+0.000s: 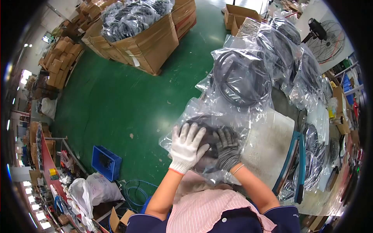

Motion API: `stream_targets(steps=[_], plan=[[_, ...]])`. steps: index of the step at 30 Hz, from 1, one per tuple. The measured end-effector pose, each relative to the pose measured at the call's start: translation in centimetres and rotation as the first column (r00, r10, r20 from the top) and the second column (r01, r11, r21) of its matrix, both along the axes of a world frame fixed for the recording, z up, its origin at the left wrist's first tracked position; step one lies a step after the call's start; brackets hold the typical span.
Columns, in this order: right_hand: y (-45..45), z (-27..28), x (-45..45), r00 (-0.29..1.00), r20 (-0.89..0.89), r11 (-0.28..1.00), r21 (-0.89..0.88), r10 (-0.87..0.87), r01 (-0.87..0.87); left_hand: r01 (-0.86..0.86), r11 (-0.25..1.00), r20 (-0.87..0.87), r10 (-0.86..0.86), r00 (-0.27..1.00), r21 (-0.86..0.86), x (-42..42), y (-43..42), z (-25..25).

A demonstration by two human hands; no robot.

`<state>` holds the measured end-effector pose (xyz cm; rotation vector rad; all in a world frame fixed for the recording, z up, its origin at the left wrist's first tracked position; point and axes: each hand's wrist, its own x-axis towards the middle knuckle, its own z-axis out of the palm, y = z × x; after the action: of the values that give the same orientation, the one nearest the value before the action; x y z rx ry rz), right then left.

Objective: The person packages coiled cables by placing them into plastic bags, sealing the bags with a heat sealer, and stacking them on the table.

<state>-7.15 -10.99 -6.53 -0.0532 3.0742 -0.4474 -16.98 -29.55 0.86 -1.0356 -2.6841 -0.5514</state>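
Observation:
In a white glove, my left hand (187, 143) lies palm down with its fingers spread on a clear plastic bag (176, 128). My right hand (227, 149), gloved in grey stripes, presses flat on the same bag just to the right, fingers also apart. Inside the bag is a dark coil (209, 140) of hose or cable, partly covered by both hands. Beyond it lies another clear bag with a black coil (243, 77).
More bagged coils (276, 46) pile up at the back right. A teal-handled device (300, 167) stands right of a whitish board (268, 143). Large cardboard boxes (151, 46) hold more bags across the green floor (116, 101). A blue crate (105, 161) and a fan (326, 39) stand farther out.

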Motion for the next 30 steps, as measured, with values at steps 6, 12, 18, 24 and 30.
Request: stream_targets(steps=[6, 12, 18, 24, 30], plan=[[-0.1, 0.2, -0.5, 0.971, 0.238, 1.0, -0.008, 0.01, -0.009, 0.076, 0.996, 0.079, -0.072, 0.994, -0.048, -2.6, 0.1, -4.9], [0.2, -1.5, -0.9, 0.974, 0.227, 0.999, 0.039, 0.002, -0.011, 0.046, 0.994, 0.113, -0.034, 0.993, -0.102, -3.2, 1.0, -4.7], [0.7, 0.2, -2.2, 0.976, 0.218, 0.996, -0.089, 0.004, 0.016, 0.059, 0.985, 0.112, -0.042, 0.993, -0.161, -2.7, 2.3, -4.4], [1.5, -0.9, -0.4, 0.999, 0.028, 0.956, -0.289, -0.041, 0.047, 0.04, 0.969, 0.025, -0.035, 0.999, -0.244, -0.2, 3.3, -4.6], [0.0, -3.0, 5.5, 0.984, -0.106, 0.926, -0.365, -0.143, 0.095, 0.05, 0.927, -0.125, -0.104, 0.987, -0.372, 1.1, 2.3, -4.9]])
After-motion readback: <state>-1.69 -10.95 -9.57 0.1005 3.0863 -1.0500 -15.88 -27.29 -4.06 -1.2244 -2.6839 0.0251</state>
